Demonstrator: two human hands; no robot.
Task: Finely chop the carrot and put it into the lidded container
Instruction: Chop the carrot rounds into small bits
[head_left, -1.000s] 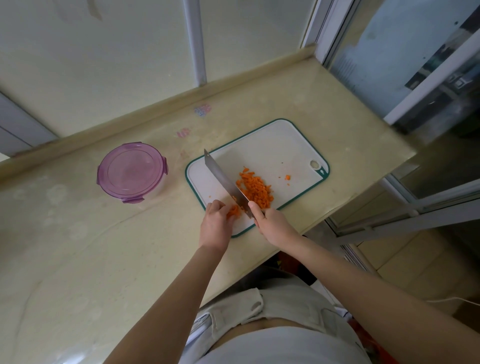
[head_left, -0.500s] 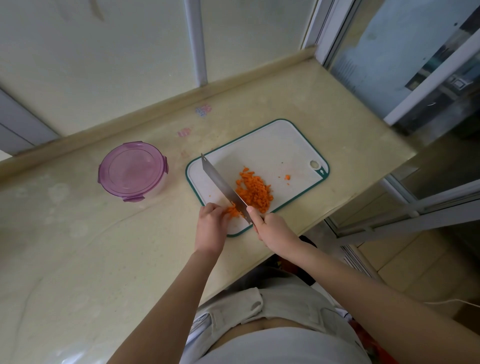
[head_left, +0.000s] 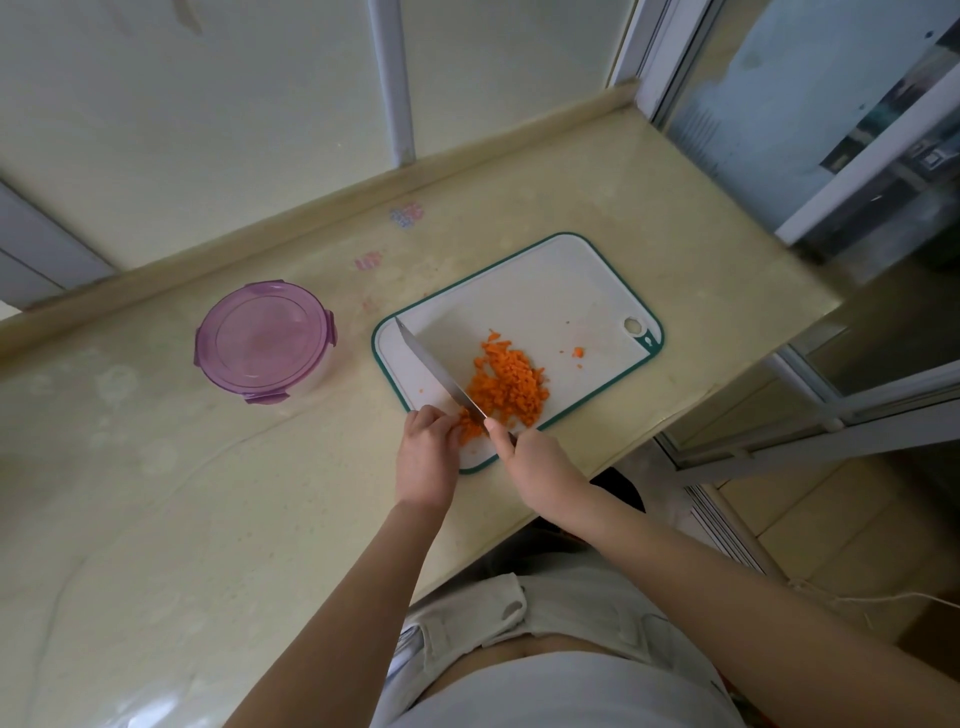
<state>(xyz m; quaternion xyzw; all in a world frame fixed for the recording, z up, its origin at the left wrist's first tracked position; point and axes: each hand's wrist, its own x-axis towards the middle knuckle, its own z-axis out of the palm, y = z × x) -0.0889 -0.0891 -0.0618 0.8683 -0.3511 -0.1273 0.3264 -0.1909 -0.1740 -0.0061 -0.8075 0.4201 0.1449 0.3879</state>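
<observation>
A pile of finely chopped carrot (head_left: 508, 385) lies on the white, green-rimmed cutting board (head_left: 545, 291). My right hand (head_left: 535, 460) grips the handle of a knife (head_left: 436, 371), whose blade slants across the board just left of the pile. My left hand (head_left: 427, 452) holds down a small remaining carrot piece (head_left: 469, 428) at the board's near edge, fingertips beside the blade. A round container with its purple lid (head_left: 260, 340) clipped on stands on the counter to the left of the board.
A single carrot bit (head_left: 577, 352) lies apart near the board's hanging hole. The beige counter (head_left: 156, 493) ends just right of the board; a raised ledge runs along the back wall. Window frames stand to the right.
The knife blade has shifted slightly left and toward me along the held carrot piece. My left hand has drawn back a little. The chopped pile and the container stay put.
</observation>
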